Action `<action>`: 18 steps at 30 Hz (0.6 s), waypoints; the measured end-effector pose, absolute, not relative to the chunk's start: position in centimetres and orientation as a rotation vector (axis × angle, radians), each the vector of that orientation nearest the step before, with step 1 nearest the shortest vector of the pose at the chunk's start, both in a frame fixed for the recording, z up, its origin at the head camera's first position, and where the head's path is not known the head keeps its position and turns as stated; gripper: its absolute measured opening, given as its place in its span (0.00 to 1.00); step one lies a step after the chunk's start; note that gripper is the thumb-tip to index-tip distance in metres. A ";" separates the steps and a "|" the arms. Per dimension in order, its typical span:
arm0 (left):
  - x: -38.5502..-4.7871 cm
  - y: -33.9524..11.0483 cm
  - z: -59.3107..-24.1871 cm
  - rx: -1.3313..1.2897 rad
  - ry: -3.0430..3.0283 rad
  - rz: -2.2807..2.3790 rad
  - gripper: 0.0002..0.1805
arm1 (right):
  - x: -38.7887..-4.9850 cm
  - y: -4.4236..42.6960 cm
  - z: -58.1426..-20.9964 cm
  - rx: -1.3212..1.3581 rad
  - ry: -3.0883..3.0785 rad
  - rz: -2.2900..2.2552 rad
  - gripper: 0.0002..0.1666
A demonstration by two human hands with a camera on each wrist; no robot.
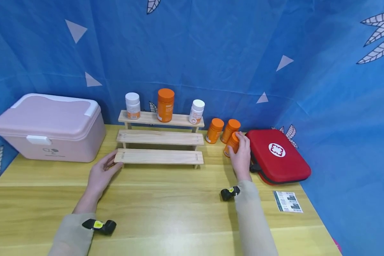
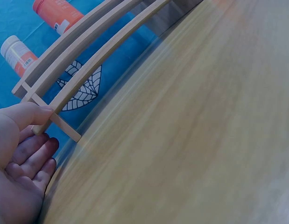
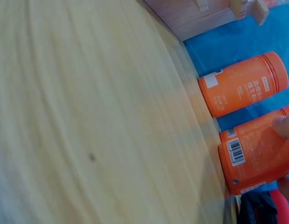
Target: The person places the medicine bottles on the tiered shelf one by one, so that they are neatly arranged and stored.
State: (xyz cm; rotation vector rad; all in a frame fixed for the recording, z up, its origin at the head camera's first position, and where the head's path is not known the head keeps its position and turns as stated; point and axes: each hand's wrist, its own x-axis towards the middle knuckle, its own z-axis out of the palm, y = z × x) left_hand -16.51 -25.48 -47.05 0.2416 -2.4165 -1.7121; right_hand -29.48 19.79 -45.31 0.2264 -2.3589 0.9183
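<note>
The left end of the lowest step of a wooden rack [image 1: 160, 156] is pinched by the left hand [image 1: 100, 175], with the thumb laid on the board and the other fingers loosely bent beside and below it. By the right hand [image 1: 241, 155], a front orange bottle [image 1: 232, 144] is gripped between thumb and fingers to the right of the rack; it is held upright, but whether its base touches the tabletop [image 1: 166, 206] cannot be told. Just behind it, a left orange bottle [image 1: 214, 131] and a rear orange bottle [image 1: 229, 131] are stood upright. On the rack's top step, a large orange bottle [image 1: 165, 106] is set between a left white bottle [image 1: 133, 106] and a right white bottle [image 1: 196, 112]. The rack is flanked on the left by a lidded pink box [image 1: 51, 128]. Beside the right hand, a red case [image 1: 279, 156] is laid, with a printed sheet [image 1: 288, 201] placed nearer the front. A blue cloth [image 1: 192, 53] is hung behind.
</note>
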 end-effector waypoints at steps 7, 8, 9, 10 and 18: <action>-16.6 -25.5 -47.0 0.233 -2.412 -1.707 0.36 | -29.3 19.9 -45.0 0.248 -2.376 0.928 0.33; -16.6 -25.5 -47.0 0.232 -2.410 -1.707 0.36 | -29.2 19.9 -44.9 0.251 -2.371 0.945 0.33; -16.6 -25.4 -46.9 0.232 -2.409 -1.708 0.36 | -29.1 19.8 -44.7 0.251 -2.367 0.966 0.33; -16.5 -25.4 -46.9 0.231 -2.407 -1.709 0.36 | -29.0 19.8 -44.7 0.249 -2.362 0.989 0.33; -16.6 -25.5 -47.1 0.227 -2.413 -1.706 0.37 | -27.6 19.3 -43.8 0.226 -2.376 1.113 0.33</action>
